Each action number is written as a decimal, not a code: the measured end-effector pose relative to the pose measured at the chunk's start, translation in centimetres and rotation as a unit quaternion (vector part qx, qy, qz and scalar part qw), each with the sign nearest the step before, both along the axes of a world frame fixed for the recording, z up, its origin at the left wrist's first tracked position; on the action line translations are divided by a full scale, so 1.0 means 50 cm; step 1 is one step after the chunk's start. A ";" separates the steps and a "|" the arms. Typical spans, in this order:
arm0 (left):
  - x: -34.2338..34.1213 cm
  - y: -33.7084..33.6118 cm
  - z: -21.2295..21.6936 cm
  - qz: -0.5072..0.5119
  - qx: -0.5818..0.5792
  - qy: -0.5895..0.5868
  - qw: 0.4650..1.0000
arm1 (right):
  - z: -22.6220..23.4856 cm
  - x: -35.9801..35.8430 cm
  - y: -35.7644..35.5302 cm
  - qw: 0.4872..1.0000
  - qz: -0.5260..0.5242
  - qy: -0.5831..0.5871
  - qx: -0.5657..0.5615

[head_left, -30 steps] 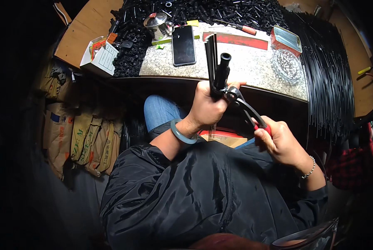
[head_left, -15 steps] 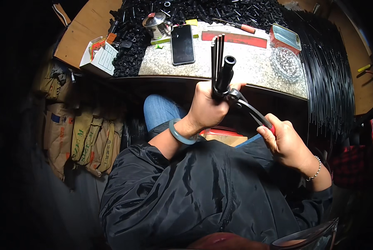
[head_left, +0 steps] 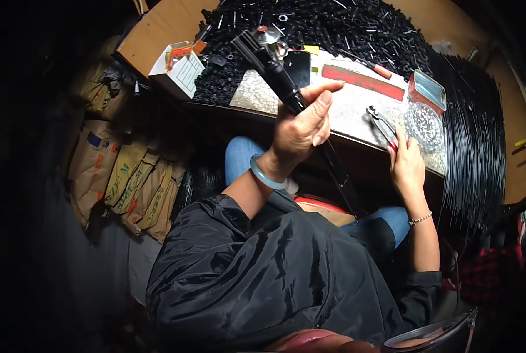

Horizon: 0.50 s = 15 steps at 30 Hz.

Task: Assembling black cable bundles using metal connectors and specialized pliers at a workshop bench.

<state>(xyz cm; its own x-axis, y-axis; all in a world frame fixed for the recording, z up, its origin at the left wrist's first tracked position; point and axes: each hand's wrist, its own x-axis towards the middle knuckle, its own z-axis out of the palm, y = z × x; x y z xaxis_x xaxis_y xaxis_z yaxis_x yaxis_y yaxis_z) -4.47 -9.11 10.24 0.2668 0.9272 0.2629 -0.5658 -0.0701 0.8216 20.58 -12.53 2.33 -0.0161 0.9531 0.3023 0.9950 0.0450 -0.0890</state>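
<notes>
- In the head view, the left hand (head_left: 301, 129) is closed around a long black rod assembly (head_left: 283, 85), with the forefinger pointing out to the right.
- This assembly stands slantwise: its upper end, with several thin rods, is in front of the metal pot (head_left: 269, 36), and its lower end goes down toward the right knee (head_left: 395, 223).
- The right hand (head_left: 408, 165) holds the pliers (head_left: 384, 125) by their red grip, between thumb and fingers.
- The pliers are at the front part of the pale board (head_left: 351, 115); whether they rest on it, I cannot tell.
- The glass dish (head_left: 424, 126) is just beside the pliers, on their right.
- Farther back lie a red strip (head_left: 363, 82), a phone (head_left: 299, 69), partly hidden, and a large heap of black parts (head_left: 333, 32).
- Long black rods (head_left: 474, 147) hang over the table edge at right.
</notes>
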 end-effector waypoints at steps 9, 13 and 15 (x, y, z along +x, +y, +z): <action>-0.017 -0.021 -0.012 0.147 0.018 0.085 0.985 | 0.054 -0.094 -0.100 0.899 0.326 0.269 -0.117; -0.017 -0.058 -0.037 0.031 -0.096 -0.259 0.961 | 0.017 -0.128 -0.197 0.825 0.327 0.412 -0.207; 0.016 -0.078 -0.085 -0.043 -0.179 -0.343 0.921 | 0.016 -0.127 -0.185 0.644 0.149 0.749 -0.054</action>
